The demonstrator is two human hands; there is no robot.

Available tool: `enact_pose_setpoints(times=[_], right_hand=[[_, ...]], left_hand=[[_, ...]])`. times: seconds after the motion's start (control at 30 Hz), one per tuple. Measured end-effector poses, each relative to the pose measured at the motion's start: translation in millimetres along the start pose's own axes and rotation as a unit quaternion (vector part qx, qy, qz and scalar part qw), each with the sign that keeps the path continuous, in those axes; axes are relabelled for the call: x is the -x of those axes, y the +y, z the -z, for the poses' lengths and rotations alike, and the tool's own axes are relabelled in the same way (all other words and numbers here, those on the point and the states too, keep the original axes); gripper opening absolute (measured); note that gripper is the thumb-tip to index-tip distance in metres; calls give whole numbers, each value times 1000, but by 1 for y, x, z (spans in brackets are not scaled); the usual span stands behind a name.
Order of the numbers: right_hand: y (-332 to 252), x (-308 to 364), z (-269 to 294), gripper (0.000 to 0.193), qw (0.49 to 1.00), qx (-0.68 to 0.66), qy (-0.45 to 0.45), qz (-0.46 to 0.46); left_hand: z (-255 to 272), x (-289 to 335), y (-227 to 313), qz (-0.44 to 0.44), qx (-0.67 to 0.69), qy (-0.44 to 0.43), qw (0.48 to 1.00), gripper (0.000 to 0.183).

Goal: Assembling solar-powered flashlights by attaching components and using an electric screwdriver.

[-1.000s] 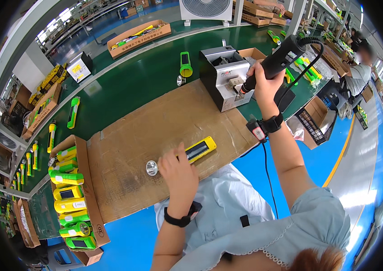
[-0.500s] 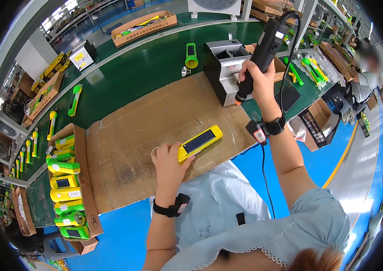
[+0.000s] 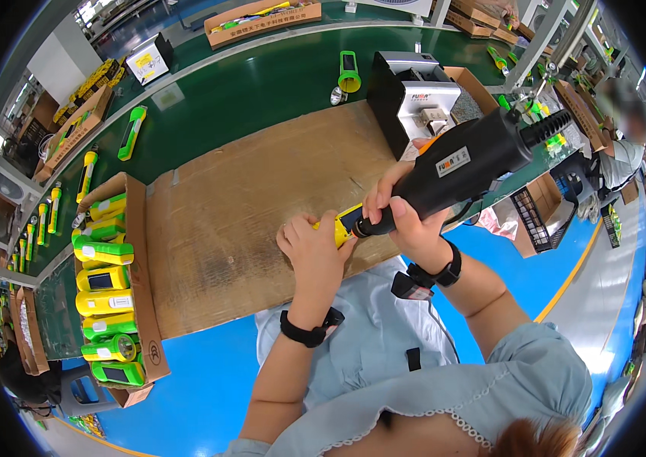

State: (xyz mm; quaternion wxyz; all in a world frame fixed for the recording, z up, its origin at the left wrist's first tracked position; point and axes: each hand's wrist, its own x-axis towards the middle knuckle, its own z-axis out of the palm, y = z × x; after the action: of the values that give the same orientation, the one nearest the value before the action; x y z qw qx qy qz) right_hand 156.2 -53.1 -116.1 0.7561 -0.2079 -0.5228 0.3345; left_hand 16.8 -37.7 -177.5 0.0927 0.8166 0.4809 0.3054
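My left grip (image 3: 314, 242) is closed around a yellow flashlight (image 3: 347, 222) over the right part of a brown cardboard sheet (image 3: 239, 206), toward its near edge. My right grip (image 3: 408, 221) is wrapped around the front of a black power driver (image 3: 452, 167), its nose at the flashlight; I cannot tell whether the tip touches.

The sheet, scuffed and darkly stained, covers part of a glossy green counter (image 3: 250, 103). At its left end an open carton (image 3: 146, 282) holds a column of yellow and green flashlights. Beyond the far edge sit a green flashlight (image 3: 349, 72) with a shiny reflector (image 3: 339, 96) beside it, and a black-and-silver machine (image 3: 429, 99) to the right. Farther left lies another green flashlight (image 3: 132, 133).

Below the counter the floor (image 3: 216, 381) is bright blue, with a yellow line (image 3: 572, 263) at right. A black crate (image 3: 537, 225) rests on that side, and a co-worker (image 3: 627, 160) sits farther back.
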Motion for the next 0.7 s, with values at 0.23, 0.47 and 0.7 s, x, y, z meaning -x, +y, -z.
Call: enact_pose_setpoints(times=[0.23, 0.47, 0.7], right_hand=[[16, 6, -4, 60, 995, 88, -17, -35], [18, 6, -7, 54, 990, 129, -37, -45], [23, 7, -9, 57, 989, 135, 1, -57]], left_hand=[[-4, -1, -2, 6, -4, 22, 1000, 43], [-5, -1, -4, -11, 3, 6, 1000, 46], [-7, 1, -7, -28, 0, -1, 1000, 52]])
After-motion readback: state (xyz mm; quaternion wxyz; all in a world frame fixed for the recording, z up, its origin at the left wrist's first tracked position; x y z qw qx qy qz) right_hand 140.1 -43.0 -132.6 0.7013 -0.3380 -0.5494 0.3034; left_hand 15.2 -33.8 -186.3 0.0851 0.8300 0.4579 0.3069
